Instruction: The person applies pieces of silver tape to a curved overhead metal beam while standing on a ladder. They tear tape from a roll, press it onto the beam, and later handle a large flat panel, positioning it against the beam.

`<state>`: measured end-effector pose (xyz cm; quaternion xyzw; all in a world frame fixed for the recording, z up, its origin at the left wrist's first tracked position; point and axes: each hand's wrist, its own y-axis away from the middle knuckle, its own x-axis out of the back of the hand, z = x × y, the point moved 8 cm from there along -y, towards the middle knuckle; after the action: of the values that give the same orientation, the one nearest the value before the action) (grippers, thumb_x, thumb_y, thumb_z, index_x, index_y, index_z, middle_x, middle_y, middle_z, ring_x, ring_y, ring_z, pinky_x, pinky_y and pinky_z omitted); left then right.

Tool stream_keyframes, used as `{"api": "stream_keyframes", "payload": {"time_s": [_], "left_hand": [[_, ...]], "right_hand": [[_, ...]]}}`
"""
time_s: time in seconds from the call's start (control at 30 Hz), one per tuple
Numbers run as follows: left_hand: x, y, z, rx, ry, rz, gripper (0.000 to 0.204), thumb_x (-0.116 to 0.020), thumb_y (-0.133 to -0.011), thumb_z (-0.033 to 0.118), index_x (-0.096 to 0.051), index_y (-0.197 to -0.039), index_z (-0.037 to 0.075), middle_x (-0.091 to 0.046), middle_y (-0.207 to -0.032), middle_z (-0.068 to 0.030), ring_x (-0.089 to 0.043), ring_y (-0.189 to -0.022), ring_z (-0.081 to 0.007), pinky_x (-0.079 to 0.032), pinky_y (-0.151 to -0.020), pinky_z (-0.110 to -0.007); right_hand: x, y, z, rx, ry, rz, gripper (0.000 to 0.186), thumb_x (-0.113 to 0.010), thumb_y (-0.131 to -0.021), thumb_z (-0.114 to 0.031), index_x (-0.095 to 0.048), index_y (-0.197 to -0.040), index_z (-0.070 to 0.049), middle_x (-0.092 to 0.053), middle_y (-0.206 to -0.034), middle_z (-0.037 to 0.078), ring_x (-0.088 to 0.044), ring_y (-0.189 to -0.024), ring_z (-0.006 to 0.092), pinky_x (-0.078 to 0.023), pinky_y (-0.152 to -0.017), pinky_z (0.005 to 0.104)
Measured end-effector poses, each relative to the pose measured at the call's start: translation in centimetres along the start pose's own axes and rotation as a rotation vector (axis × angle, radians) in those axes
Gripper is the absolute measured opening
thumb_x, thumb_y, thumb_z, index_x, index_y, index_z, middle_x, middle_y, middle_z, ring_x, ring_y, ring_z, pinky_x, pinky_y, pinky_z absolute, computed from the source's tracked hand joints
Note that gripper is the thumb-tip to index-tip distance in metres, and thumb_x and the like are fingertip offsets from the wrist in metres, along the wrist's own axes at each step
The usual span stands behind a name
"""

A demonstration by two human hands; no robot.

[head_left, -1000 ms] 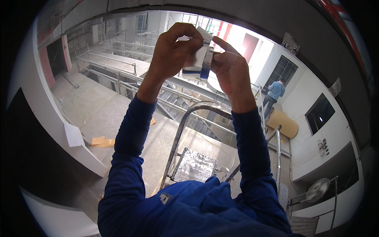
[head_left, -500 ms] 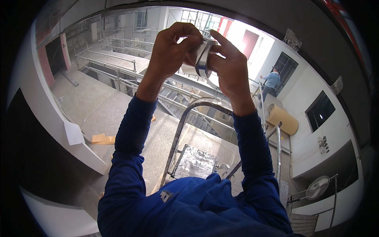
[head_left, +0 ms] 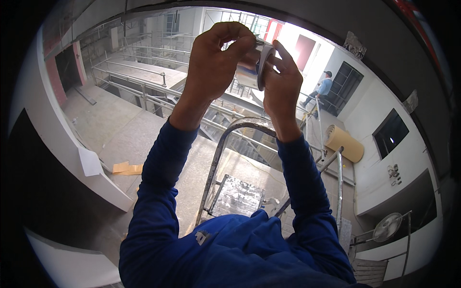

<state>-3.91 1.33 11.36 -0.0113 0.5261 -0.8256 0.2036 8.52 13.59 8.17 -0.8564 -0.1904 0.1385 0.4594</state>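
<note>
Raised at the top centre, my left hand [head_left: 216, 65] pinches with thumb and index finger at the upper part of a silver roll of foil tape [head_left: 251, 74]. My right hand [head_left: 283, 81] grips the roll from the right, its index finger raised along the upper edge and some fingers hidden behind it. Under my arms stands a metal ladder with a curved top rail [head_left: 245, 122] and a paint-spattered platform [head_left: 235, 196]. Both my arms wear dark blue sleeves.
A co-worker in light blue [head_left: 322, 89] is by a railing [head_left: 319, 127] at right. A tan foam roll [head_left: 343, 144], fan [head_left: 386, 226] and orange sheets [head_left: 125, 168] lie or stand around. Metal railings and scaffolding [head_left: 129, 84] span behind; a dark beam [head_left: 370, 33] arches overhead.
Both my hands have shifted slightly right with the tape roll, which has turned, and my left hand sits a little higher. The co-worker has changed posture at the railing.
</note>
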Motion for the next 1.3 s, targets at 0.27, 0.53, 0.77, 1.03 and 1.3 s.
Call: {"api": "stream_keyframes", "payload": {"time_s": [0.27, 0.53, 0.77, 1.03, 1.3], "left_hand": [[-0.1, -1.1, -0.1, 0.0, -0.18, 0.023, 0.018, -0.071, -0.098, 0.01, -0.072, -0.111, -0.002, -0.074, -0.1, -0.0078, -0.069, -0.092, -0.0137, -0.054, -0.085, -0.027], [0.2, -1.2, -2.1, 0.017, -0.292, 0.071, 0.017, -0.072, -0.095, 0.011, -0.073, -0.105, -0.002, -0.075, -0.097, -0.0099, -0.071, -0.09, -0.0153, -0.056, -0.081, -0.028], [0.2, -0.2, -3.7, 0.218, -0.094, 0.053, 0.013, -0.07, -0.097, 0.007, -0.071, -0.107, -0.001, -0.075, -0.096, -0.0119, -0.072, -0.081, -0.0134, -0.06, -0.069, -0.024], [-0.8, 1.7, -4.9, 0.282, 0.225, 0.028, 0.016, -0.068, -0.101, 0.007, -0.066, -0.111, -0.005, -0.074, -0.093, -0.0125, -0.073, -0.076, -0.0137, -0.061, -0.063, -0.024], [-1.4, 1.9, -5.4, 0.294, 0.26, -0.04, 0.023, -0.068, -0.104, 0.02, -0.067, -0.12, 0.003, -0.074, -0.09, -0.0058, -0.071, -0.063, -0.0105, -0.059, -0.047, -0.023]], "right_hand": [[-0.2, 0.3, -0.5, -0.03, 0.006, -0.072, 0.051, -0.06, -0.095, 0.002, -0.055, -0.145, 0.006, -0.077, -0.11, 0.019, -0.073, -0.089, 0.0181, -0.058, -0.076, 0.0269], [-0.2, 1.1, -1.5, -0.141, -0.156, -0.092, 0.065, -0.066, -0.093, 0.008, -0.044, -0.153, 0.006, -0.076, -0.111, 0.021, -0.076, -0.09, 0.0189, -0.061, -0.071, 0.0249], [-0.1, 1.1, -3.1, -0.113, -0.056, -0.196, 0.07, -0.07, -0.089, 0.007, -0.043, -0.153, 0.007, -0.075, -0.112, 0.023, -0.076, -0.1, 0.0253, -0.064, -0.082, 0.0315], [0.3, 0.6, -3.7, -0.029, 0.177, -0.282, 0.049, -0.07, -0.09, 0.001, -0.062, -0.137, 0.005, -0.078, -0.091, 0.013, -0.075, -0.082, 0.0162, -0.059, -0.073, 0.0275], [0.9, 0.8, -6.4, 0.048, 0.421, -0.269, 0.036, -0.076, -0.088, -0.004, -0.073, -0.124, 0.0, -0.076, -0.079, 0.011, -0.071, -0.071, 0.0109, -0.056, -0.065, 0.0268]]}}
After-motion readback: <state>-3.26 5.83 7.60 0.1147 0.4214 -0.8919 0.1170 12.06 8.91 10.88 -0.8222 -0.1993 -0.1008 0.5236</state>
